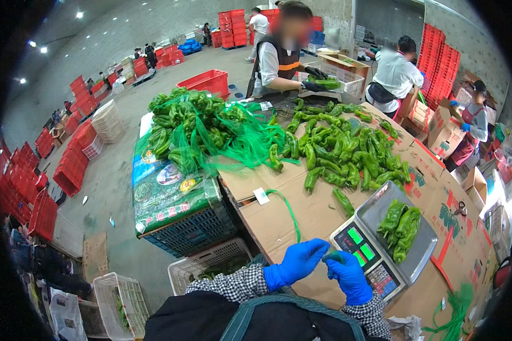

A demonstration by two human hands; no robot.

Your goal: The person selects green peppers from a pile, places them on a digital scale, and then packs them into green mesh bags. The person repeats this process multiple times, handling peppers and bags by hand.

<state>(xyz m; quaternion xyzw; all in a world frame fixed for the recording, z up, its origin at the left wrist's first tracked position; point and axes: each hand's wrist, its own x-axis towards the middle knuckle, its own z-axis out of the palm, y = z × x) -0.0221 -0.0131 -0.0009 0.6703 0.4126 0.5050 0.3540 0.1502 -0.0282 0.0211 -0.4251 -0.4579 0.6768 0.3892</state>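
Observation:
My left hand and my right hand, both in blue gloves, are close together in front of the scale. My right hand pinches a small dark-green piece of mesh net. The fingers of my left hand are closed beside it; whatever they hold is hidden. Just beyond my right hand is a digital scale with lit green displays. Several long green peppers lie bunched on its metal pan. A single pepper rests on the cardboard by the pan's far left corner.
A large pepper pile spreads over the cardboard-covered table. More peppers in green netting are heaped at left. Green net bags lie at lower right. A co-worker handles peppers across the table. Crates stand on the floor.

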